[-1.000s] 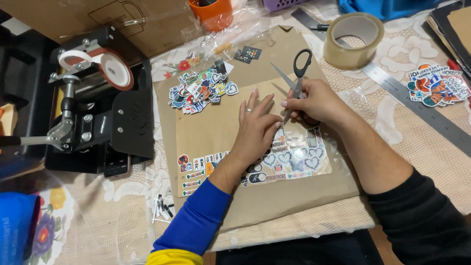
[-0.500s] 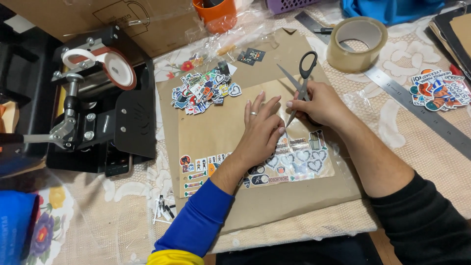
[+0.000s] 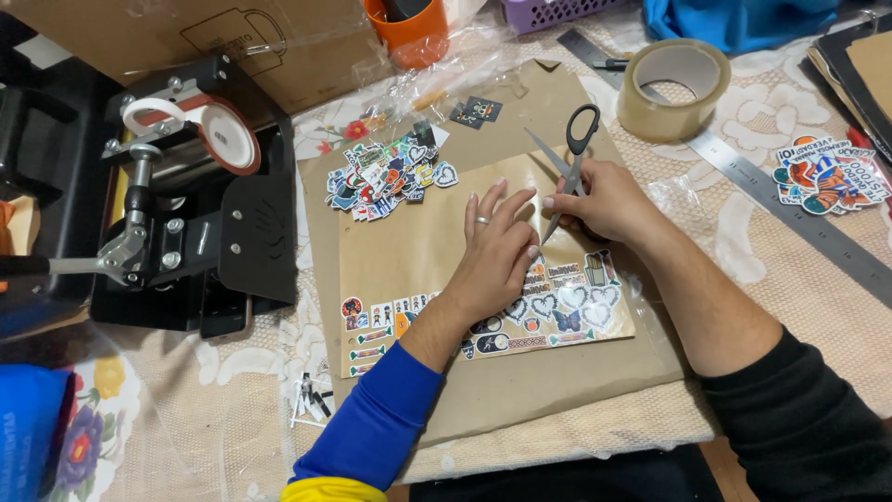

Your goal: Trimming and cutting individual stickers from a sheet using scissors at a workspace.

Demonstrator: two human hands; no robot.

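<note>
My left hand (image 3: pixel 497 251), in a blue sleeve with a ring on one finger, lies flat with fingers spread on a shiny sticker sheet (image 3: pixel 409 232). The sheet rests on brown kraft paper (image 3: pixel 557 372) and has printed stickers along its lower edge. My right hand (image 3: pixel 604 200), in a black sleeve, grips black-handled scissors (image 3: pixel 569 163) beside the left fingertips; the blades are parted and point down at the sheet. A pile of cut stickers (image 3: pixel 386 177) lies on the paper at the upper left.
A black mug heat press (image 3: pixel 177 214) stands at the left. A roll of clear tape (image 3: pixel 674 88) and a metal ruler (image 3: pixel 790 209) lie at the upper right, with more stickers (image 3: pixel 827 177) beyond. An orange cup (image 3: pixel 409 33) and a cardboard box (image 3: pixel 223 37) sit at the back.
The view has shifted slightly. Both hands stay on the sheet; the scissors have tilted a little more upright in my right hand.
</note>
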